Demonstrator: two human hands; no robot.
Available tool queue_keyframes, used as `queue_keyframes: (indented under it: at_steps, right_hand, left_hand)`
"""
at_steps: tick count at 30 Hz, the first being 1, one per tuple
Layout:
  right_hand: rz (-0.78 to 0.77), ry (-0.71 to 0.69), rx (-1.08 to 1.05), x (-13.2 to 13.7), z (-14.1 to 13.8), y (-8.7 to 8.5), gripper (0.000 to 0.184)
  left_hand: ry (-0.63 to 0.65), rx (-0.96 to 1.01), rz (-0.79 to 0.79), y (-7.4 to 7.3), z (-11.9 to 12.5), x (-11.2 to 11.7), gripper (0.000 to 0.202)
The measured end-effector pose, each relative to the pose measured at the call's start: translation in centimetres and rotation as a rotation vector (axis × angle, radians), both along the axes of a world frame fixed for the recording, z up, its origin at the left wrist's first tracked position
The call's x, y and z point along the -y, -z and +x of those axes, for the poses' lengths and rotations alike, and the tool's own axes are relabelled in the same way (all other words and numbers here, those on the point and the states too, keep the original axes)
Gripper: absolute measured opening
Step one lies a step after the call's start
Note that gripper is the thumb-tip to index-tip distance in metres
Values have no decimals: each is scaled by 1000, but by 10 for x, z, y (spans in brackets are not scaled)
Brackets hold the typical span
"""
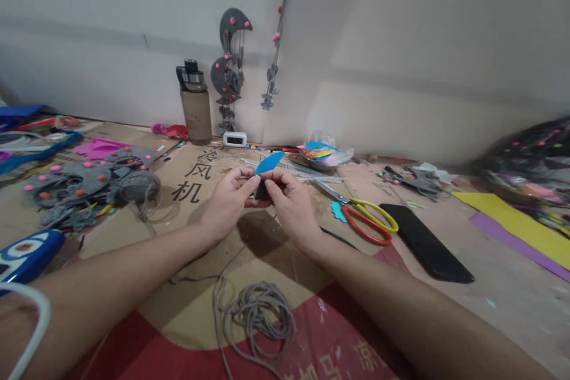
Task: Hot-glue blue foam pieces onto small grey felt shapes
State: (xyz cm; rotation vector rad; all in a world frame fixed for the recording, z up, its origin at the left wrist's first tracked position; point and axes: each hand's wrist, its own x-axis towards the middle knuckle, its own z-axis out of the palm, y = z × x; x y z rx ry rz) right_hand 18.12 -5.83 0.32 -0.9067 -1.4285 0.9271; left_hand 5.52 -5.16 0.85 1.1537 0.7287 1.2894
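Note:
My left hand [229, 202] and my right hand [291, 205] meet over the cardboard, thumbs and fingertips pinched together. Between them is a blue leaf-shaped piece [270, 162], perhaps felt, its pointed tip sticking up. A small dark grey piece [262, 192] shows below it, also between the fingers of both hands. How the two pieces join is hidden by my fingers. Below the hands, grey cord [262, 314] lies in a loose coil on the cardboard, and a thin strand runs up from it toward the hands.
Red-and-yellow-handled scissors [367, 219] and a black phone [427, 243] lie at right. A bottle [196, 108] and small digital clock [234, 139] stand behind. Grey felt pieces with pompoms [80, 181] are at left. A bowl [341, 160] holds bright scraps.

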Motion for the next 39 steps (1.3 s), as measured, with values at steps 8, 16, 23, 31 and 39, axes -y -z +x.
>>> queue_keyframes:
  at_steps: [8,16,23,31,39]
  right_hand:
    - [-14,-15,46,1,-1,4,18]
    - [-15,-148,327,3,2,0,17]
    - [145,48,560,-6,23,-23,29]
    - [-23,324,1102,-20,44,-3,30]
    - [-194,308,943,-31,45,11,8]
  left_hand:
    - [-181,110,-72,-2,-4,-11,14]
    - [-277,241,-117,4,-27,-42,9]
    - [-300,296,-118,4,-40,-53,7]
    - [-216,285,-121,4,-38,-48,7]
    - [-243,302,-133,4,-40,-50,6]
